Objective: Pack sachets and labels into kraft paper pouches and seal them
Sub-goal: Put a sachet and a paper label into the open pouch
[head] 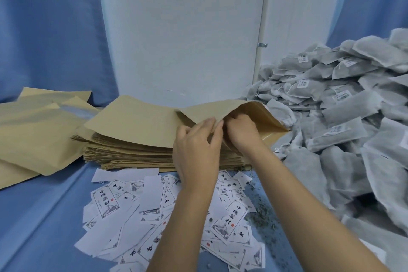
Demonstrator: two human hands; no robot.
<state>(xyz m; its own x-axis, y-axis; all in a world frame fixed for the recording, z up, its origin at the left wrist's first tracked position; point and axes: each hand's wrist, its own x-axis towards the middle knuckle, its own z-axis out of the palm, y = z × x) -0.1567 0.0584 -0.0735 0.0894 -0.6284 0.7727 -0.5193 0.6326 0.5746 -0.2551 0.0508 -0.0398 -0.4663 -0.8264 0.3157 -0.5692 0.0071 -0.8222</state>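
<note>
One view: head cam only, so everything here is placed off the pouch stack (128, 154).
Top pouch (143, 121): lies flat on the stack, long axis running left-right, mouth at the right end and gaping.
Left hand (196, 146): over the stack's near right corner, thumb and fingers pinching the pouch's upper lip and holding it up.
Right hand (240, 132): just right of the left hand and touching it, fingers curled in under the raised lip. The tips are hidden, so I can't tell what they grip.
Sachets (331, 117): big heap right of the stack, with the nearest ones right at the pouch mouth. The right hand is nearer, so I'd guess it does the grabbing.
Labels (154, 205): loose pile in front of the stack, under both forearms.
Room: the mouth faces the heap, so it looks like a short sideways run in. A white panel (183, 28) stands behind the stack and other pouches (33, 128) crowd its left side.
</note>
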